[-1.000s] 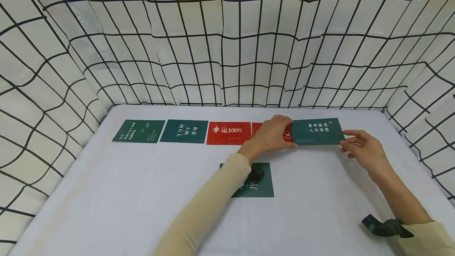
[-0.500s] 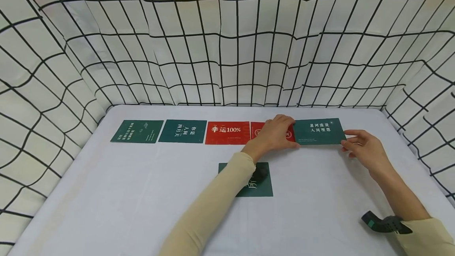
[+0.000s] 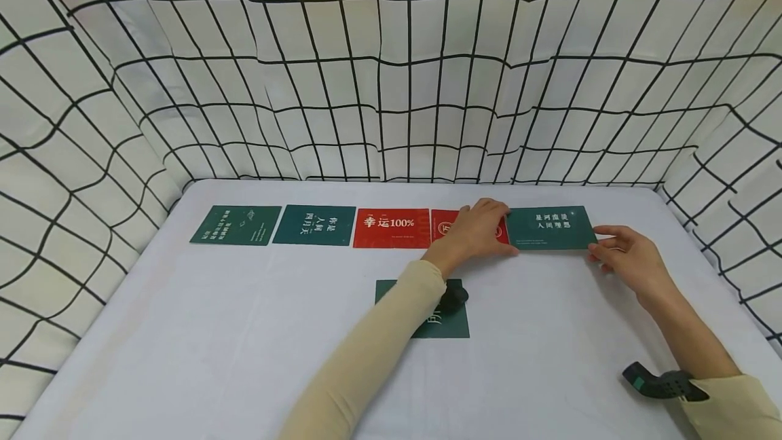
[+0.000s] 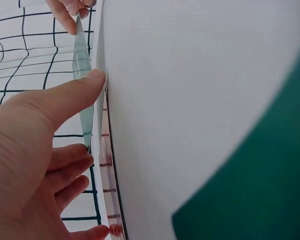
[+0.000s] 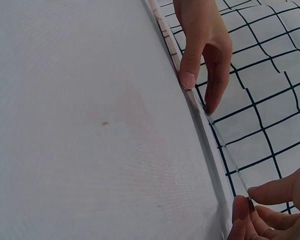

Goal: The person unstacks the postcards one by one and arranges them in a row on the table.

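Observation:
At the right end of a row of cards, a dark green card [image 3: 550,228] with white Chinese writing spans the space between both hands. My left hand [image 3: 473,231] holds its left edge, fingers near the far corner and thumb near the close one. Its right edge is pinched by my right hand [image 3: 632,265] between thumb and fingers. Below the left hand lies a red card [image 3: 441,221], partly covered by it. The left wrist view shows the held green card [image 4: 82,55] almost edge-on; in the right wrist view it is a thin line.
Left of the hands, a red card [image 3: 392,228] and two green cards [image 3: 314,225] [image 3: 235,225] continue the row. Another green card [image 3: 452,328] lies nearer, partly under the left forearm. Black netting [image 3: 409,87] before white cloth surrounds the white table [image 3: 214,331].
The held green card has shifted slightly to the right, both hands moving with it. More of the red card beside it shows.

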`<state>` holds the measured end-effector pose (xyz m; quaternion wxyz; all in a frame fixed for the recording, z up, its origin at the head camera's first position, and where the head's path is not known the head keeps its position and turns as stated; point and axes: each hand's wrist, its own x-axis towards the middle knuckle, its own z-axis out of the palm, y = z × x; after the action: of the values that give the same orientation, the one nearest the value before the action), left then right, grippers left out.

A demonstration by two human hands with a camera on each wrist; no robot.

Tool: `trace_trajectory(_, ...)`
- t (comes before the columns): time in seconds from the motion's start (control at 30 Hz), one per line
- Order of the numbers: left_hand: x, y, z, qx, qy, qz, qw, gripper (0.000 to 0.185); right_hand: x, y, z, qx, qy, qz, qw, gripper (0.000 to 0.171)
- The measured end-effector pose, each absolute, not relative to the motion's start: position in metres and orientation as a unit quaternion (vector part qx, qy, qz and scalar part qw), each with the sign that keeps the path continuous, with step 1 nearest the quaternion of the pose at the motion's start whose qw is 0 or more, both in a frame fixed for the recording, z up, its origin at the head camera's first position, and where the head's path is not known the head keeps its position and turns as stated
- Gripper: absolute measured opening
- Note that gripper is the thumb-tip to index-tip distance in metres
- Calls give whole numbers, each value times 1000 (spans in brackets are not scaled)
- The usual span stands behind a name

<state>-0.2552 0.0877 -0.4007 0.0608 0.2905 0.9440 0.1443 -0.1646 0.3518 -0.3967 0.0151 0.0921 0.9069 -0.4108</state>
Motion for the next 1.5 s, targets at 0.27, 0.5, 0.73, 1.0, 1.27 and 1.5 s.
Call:
trace_trajectory(0.27,-255,88,-401,278,947,149,60,84,-167,352,-396,93,910,-401,47,65)
trace_trajectory(0.5,-256,87,-399,276,948,142,68,83,-168,352,-398,92,909,-403,51,66)
trace_trajectory(0.73,-256,87,-397,280,948,131,73,85,-169,354,-397,93,909,-402,58,66)
trace_trajectory(1.0,-255,88,-398,288,948,118,72,85,-169,356,-398,91,915,-389,60,71)
trace_trajectory(1.27,-252,89,-398,300,944,118,64,85,-167,356,-399,89,918,-382,53,70)
trace_trajectory(1.5,-247,86,-397,316,937,138,53,75,-165,352,-399,80,918,-388,31,67)
